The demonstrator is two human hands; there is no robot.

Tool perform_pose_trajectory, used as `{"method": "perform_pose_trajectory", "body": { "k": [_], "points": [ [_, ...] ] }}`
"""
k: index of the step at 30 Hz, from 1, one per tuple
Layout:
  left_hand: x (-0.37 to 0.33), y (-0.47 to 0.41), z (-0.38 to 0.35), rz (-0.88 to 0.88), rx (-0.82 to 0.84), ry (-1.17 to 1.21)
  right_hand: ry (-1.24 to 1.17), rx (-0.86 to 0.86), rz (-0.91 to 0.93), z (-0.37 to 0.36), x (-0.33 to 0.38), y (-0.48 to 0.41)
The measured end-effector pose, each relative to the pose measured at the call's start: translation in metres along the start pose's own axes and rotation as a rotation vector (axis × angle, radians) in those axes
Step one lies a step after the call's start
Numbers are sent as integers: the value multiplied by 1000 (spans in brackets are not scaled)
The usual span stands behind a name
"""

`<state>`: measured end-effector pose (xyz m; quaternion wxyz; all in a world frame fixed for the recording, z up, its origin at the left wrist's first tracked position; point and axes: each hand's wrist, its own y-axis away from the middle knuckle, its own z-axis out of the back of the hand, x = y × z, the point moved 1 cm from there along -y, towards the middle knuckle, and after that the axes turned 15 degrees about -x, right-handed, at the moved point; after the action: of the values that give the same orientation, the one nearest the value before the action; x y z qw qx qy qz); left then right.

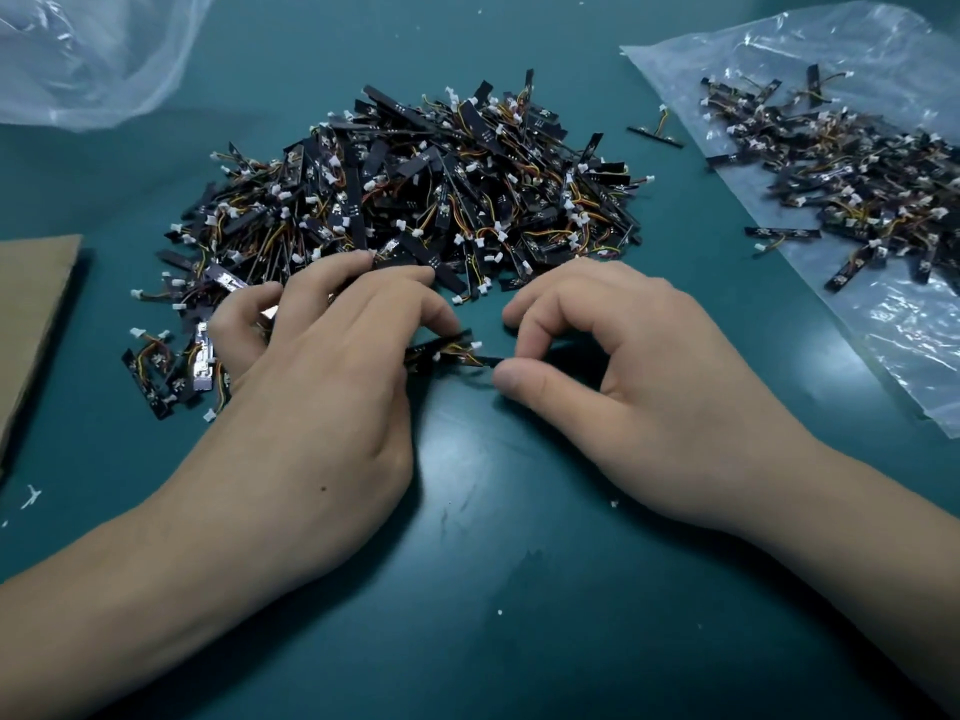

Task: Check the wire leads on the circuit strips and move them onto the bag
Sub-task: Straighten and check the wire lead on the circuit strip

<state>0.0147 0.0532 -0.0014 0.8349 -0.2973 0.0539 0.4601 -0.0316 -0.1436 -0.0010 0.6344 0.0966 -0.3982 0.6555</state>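
Strip (451,351) bridges pinching left hand (322,387) and right hand (639,376).

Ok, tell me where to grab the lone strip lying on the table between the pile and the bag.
Pinch the lone strip across its long edges near its right end, coming straight down from above. It lies flat on the table, apart from the pile, and its wire lead curls up from the middle, so the ends look clear.

Soft, rather dim light from above makes the left hand (322,392) and right hand (639,376) drop dark shadows on the green table (519,605), the clear bag (779,54) shines white in spots, and the corners look stretched and blurry.
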Motion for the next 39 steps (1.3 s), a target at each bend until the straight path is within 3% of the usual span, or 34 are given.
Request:
{"method": "perform_pose_trajectory", "body": {
  "k": [2, 9, 12, 14, 17, 20, 25, 32, 39],
  "points": [
    [9, -4, -3, -76, -91, -34, -81, -19, -39, 3, -1, -2],
    [18, -40, -34, 89, 110, -27, -238, 153, -117, 5, 1, -12],
    [13, -33, -24, 33, 35, 8, -107, 230, 10, 9, -1, -18],
    [3, -13, -12, -146, -74, 64, -37, 212, 91, 8, -1, -21],
    [3, 0, -9, -293, -52, 199, 130, 207, 250, 3, 0, -17],
    [8, -9, -9, -265, -50, 244, 210, 174, 313, 2, -1, -12],
    [11, -7, -12, -289, -97, 205, -76, 64, 194, 8, -8, -12],
    [25, -4, -27, -230, -127, 358, -84, 134, 212, 8, -6, -12],
    [38, -8, -26, -210, -198, 233, 19, 48, 183, 4, -10, -11]
  ]
}}
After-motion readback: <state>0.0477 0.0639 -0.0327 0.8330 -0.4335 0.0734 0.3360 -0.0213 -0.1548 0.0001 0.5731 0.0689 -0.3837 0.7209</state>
